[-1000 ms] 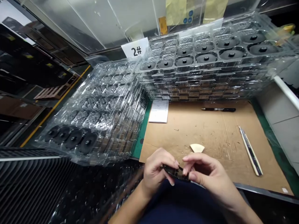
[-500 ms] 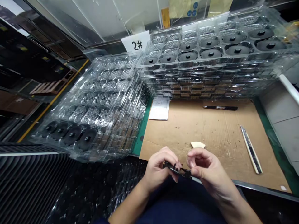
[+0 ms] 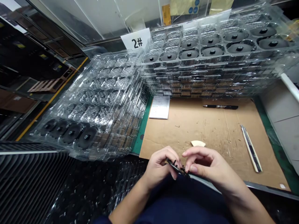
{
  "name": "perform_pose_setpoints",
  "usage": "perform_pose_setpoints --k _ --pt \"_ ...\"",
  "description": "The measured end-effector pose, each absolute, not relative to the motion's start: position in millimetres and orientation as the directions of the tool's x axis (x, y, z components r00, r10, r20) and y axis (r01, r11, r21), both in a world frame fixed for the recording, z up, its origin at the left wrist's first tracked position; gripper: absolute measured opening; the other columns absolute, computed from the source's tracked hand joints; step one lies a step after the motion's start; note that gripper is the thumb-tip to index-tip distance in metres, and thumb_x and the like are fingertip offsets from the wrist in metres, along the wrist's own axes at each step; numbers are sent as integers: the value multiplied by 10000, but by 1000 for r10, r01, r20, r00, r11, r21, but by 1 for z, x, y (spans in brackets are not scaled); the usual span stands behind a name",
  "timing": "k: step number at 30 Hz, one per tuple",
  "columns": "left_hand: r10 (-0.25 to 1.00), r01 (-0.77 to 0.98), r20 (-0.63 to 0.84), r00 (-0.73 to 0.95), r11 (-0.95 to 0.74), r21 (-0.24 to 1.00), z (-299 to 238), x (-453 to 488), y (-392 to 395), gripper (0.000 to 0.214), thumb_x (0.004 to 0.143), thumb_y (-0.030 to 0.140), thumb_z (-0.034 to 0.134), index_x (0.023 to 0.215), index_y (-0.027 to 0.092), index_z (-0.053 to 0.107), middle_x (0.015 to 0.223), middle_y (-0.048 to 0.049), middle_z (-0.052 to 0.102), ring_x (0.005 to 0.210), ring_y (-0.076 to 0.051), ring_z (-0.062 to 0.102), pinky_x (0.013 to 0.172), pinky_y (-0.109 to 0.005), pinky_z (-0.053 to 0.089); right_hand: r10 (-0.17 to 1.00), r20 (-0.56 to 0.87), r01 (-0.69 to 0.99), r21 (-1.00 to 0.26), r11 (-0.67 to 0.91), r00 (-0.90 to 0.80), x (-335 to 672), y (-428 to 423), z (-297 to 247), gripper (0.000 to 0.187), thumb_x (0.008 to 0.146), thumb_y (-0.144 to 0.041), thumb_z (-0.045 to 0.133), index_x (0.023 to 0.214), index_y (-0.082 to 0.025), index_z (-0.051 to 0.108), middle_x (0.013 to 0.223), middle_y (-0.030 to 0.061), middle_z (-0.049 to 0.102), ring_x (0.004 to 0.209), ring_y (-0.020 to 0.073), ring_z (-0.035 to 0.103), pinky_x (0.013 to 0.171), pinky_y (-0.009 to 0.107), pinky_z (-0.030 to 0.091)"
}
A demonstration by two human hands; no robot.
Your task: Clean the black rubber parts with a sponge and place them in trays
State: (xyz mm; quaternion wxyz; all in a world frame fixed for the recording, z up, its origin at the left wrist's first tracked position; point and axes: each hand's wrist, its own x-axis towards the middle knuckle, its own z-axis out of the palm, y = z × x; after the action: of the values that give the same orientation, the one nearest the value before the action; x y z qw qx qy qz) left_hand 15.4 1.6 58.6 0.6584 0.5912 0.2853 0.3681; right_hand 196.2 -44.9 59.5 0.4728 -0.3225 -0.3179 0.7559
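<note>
My left hand grips a small black plastic part, thumb below and fingers curled over it. The part is tilted, with short pegs sticking up from its face. At its right end, my right hand pinches the edge between thumb and a fingertip, while the index finger is raised above. Fingers cover much of the part, so its full outline is hidden. Just beyond the right hand, a cream fan-shaped piece lies on the cardboard sheet.
A utility knife and a black pen lie on the cardboard, with a printed paper slip at its left. Stacked clear trays with round black parts stand behind; another tray stack stands left. A "2#" sign stands between them.
My right hand has shifted slightly left along the part, and its index finger has lifted and straightened. The left hand keeps its grip, with the part tilted a little more steeply.
</note>
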Motion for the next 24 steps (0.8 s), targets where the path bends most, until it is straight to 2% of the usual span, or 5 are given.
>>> perform_pose_setpoints --k 6,13,17,20,24 --pt "781 -157 13 625 109 981 55 15 5 153 645 89 748 672 151 611 666 -8 608 679 -129 563 634 -236 452 901 -166 -518 -771 -372 -400 197 -41 60 282 768 -118 661 1017 -251 645 787 -22 676 744 51 625 707 142 476" --pt "774 -146 38 632 71 987 53 17 4 87 715 88 689 720 150 628 684 -27 612 687 -127 559 609 -226 457 898 -217 -494 -773 -398 -382 200 -46 52 135 739 -154 694 851 -200 635 772 -12 622 749 72 588 675 176 438" --pt "781 -168 109 615 -5 986 52 17 6 96 763 67 623 730 155 640 714 -40 624 713 -124 559 639 -233 450 899 -236 -499 -766 -406 -370 201 -48 49 168 752 -170 687 902 -228 637 773 -20 632 679 39 558 622 142 410" --pt "781 -175 133 610 -31 984 49 17 7 101 760 68 623 729 161 647 733 -46 635 716 -125 563 658 -241 447 901 -234 -524 -748 -407 -365 201 -48 47 208 763 -170 678 948 -254 634 768 -24 637 705 40 575 652 135 422" --pt "795 -129 92 600 -17 991 48 17 6 74 764 118 636 699 155 632 716 -48 636 698 -130 568 630 -238 447 909 -302 -496 -765 -411 -286 202 -50 41 104 792 -243 651 894 -248 638 686 -32 581 638 39 536 623 140 410"
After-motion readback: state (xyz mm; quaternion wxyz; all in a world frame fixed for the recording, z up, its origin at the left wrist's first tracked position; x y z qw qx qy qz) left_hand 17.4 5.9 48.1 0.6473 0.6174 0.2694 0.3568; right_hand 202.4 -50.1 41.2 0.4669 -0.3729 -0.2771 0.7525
